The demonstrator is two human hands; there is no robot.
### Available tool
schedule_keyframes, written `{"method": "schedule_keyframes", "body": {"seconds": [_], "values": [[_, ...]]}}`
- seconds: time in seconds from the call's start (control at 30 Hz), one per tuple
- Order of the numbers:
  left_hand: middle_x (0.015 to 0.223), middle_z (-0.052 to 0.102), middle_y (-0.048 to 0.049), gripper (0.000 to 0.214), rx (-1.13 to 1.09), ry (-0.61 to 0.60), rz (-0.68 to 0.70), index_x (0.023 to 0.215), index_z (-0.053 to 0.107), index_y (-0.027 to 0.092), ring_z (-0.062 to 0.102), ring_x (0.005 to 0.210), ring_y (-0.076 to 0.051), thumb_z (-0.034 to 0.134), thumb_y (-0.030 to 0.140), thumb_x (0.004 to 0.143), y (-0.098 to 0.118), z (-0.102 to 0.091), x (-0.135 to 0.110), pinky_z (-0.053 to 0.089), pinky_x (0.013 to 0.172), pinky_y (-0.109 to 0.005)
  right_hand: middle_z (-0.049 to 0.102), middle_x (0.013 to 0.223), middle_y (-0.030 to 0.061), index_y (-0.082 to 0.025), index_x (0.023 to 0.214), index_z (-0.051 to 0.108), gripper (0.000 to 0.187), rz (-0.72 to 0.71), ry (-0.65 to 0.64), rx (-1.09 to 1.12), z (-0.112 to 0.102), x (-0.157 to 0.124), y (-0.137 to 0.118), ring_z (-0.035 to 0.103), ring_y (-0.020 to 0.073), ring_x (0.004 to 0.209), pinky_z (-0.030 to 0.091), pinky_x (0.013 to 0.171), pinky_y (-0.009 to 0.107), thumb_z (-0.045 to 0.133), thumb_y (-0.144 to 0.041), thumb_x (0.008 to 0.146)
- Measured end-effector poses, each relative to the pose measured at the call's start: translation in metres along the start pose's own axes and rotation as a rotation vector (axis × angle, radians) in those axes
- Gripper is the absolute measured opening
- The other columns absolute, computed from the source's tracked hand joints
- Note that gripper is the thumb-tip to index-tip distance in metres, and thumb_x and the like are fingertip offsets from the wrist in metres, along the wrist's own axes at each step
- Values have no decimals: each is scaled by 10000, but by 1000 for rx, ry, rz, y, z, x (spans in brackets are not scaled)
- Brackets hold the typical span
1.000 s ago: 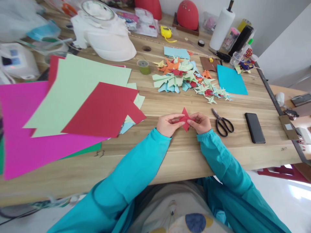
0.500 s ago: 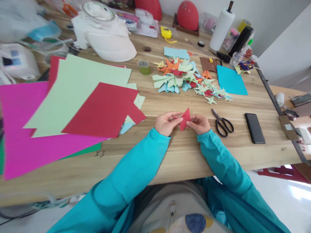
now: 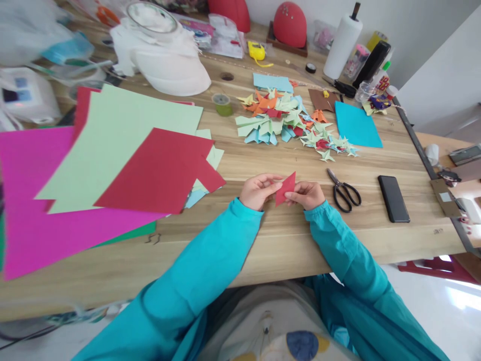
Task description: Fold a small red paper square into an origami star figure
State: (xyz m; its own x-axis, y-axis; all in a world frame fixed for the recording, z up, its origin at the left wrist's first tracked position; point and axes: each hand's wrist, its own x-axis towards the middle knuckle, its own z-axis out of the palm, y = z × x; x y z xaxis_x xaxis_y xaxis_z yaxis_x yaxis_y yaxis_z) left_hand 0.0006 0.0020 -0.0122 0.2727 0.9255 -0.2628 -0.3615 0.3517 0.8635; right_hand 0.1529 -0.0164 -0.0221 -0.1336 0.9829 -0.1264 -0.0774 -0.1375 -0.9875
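A small folded red paper (image 3: 286, 189), diamond-shaped, is held between both hands above the near part of the table. My left hand (image 3: 259, 190) pinches its left side, the thumb lying on the front face. From the right, my right hand (image 3: 308, 194) grips the lower right edge between thumb and fingers. The fingers behind the paper are partly hidden. Black-handled scissors (image 3: 343, 193) lie just right of my right hand. Beyond the hands is a pile of folded paper pieces (image 3: 263, 123) in green, orange, blue and red.
Large paper sheets, a red sheet (image 3: 158, 173) on top, cover the left side. A phone (image 3: 394, 198) lies at the right. Behind are a blue paper square (image 3: 358, 124), a tape roll (image 3: 222, 104), a white cap (image 3: 173, 65) and a yellow tape measure (image 3: 256, 50).
The red paper has turned between my fingers and now shows a flatter, plainer diamond face. My right thumb has shifted slightly left and down. Other things have stayed put.
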Motion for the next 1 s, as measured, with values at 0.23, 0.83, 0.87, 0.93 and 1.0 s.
{"method": "schedule_keyframes", "body": {"seconds": [0.23, 0.83, 0.87, 0.93, 1.0], "values": [[657, 679, -39, 461, 77, 59, 92, 897, 653, 136, 632, 605, -170, 775, 364, 515, -5, -2, 3, 504, 561, -286, 651, 521, 14, -145, 560, 585, 321, 16, 31, 12, 3, -4, -6, 583, 103, 427, 485, 432, 211, 779, -397, 512], [557, 643, -2, 357, 202, -73, 94, 783, 647, 135, 590, 516, -125, 786, 301, 499, 0, -1, 0, 488, 550, -255, 545, 425, -44, -148, 594, 576, 350, 56, 34, 12, -5, 0, -13, 471, 55, 360, 369, 362, 172, 723, -466, 582], [541, 635, 3, 376, 209, -83, 92, 812, 647, 135, 587, 505, -125, 785, 296, 502, -1, -1, -1, 488, 544, -256, 552, 427, -40, -149, 593, 580, 348, 58, 25, 5, -6, 0, -12, 475, 58, 361, 373, 363, 175, 735, -459, 565], [560, 647, -3, 428, 196, -75, 101, 883, 637, 135, 600, 516, -136, 781, 298, 514, -2, -2, -1, 495, 547, -264, 581, 442, -22, -149, 577, 582, 343, 58, 5, -13, -7, 0, -11, 502, 74, 378, 401, 383, 189, 750, -447, 542], [607, 672, -21, 496, 163, -34, 108, 948, 615, 130, 619, 542, -150, 781, 308, 515, -4, -4, 1, 502, 556, -272, 600, 462, -10, -147, 581, 591, 329, 55, 10, -24, -7, 0, -9, 521, 83, 396, 425, 408, 200, 755, -430, 542]]}}
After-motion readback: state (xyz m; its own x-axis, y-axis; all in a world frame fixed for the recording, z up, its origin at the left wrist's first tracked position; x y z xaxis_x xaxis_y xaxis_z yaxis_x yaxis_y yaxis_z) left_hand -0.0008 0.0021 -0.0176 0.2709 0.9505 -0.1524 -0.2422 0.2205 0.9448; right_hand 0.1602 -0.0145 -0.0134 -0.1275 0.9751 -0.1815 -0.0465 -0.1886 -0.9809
